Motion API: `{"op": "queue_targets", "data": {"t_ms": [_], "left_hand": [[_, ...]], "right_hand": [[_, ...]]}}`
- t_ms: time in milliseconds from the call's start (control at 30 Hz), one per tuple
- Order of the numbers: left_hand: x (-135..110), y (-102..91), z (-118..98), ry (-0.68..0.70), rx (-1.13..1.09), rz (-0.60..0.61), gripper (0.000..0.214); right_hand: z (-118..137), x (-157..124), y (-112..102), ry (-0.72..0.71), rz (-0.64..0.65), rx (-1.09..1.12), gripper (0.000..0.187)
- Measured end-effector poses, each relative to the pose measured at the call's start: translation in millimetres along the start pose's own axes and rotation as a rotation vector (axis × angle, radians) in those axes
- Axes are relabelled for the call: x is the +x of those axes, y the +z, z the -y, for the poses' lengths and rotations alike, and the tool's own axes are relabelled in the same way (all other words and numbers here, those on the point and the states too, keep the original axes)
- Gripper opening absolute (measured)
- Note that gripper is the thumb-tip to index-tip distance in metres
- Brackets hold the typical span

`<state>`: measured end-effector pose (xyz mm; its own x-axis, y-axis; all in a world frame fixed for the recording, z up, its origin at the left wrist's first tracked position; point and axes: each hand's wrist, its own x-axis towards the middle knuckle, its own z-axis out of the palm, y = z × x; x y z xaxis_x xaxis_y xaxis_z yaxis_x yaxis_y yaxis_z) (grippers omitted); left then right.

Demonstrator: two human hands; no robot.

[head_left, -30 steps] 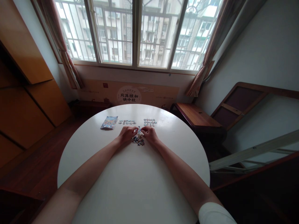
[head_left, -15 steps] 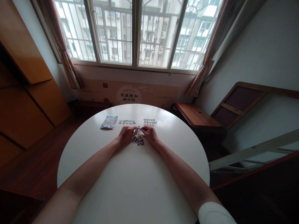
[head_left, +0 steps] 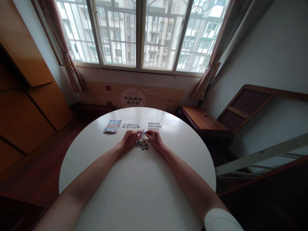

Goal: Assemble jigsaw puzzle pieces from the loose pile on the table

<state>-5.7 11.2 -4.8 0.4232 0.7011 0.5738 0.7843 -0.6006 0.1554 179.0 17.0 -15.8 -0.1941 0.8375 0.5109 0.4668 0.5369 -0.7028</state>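
White table [head_left: 134, 186]: it is standing near the window [head_left: 156, 38].
Left hand [head_left: 131, 138]: it is reaching to the pile's left side, fingertips forming a narrow pinch; whether they are holding a piece, I cannot tell.
Right hand [head_left: 154, 138]: it is facing the other across a small gap, fingers also pinching narrowly; its hold is too small to tell.
Pile [head_left: 142, 146]: jumbled puzzle pieces are lying between the hands and just nearer the body.
Rows: a left set [head_left: 131, 125] and a right set [head_left: 154, 125] are lying beyond the hands.
Packet [head_left: 112, 126]: it is lying left of the left set.
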Motion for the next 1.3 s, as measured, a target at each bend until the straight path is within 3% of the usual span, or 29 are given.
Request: {"op": "queue_targets", "data": {"t_ms": [1300], "left_hand": [[0.1,-0.7,-0.2,0.020,-0.009,-0.018,0.024]], "right_hand": [[4.8,-0.2,-0.8,-0.019,-0.003,0.013,0.012]]}}
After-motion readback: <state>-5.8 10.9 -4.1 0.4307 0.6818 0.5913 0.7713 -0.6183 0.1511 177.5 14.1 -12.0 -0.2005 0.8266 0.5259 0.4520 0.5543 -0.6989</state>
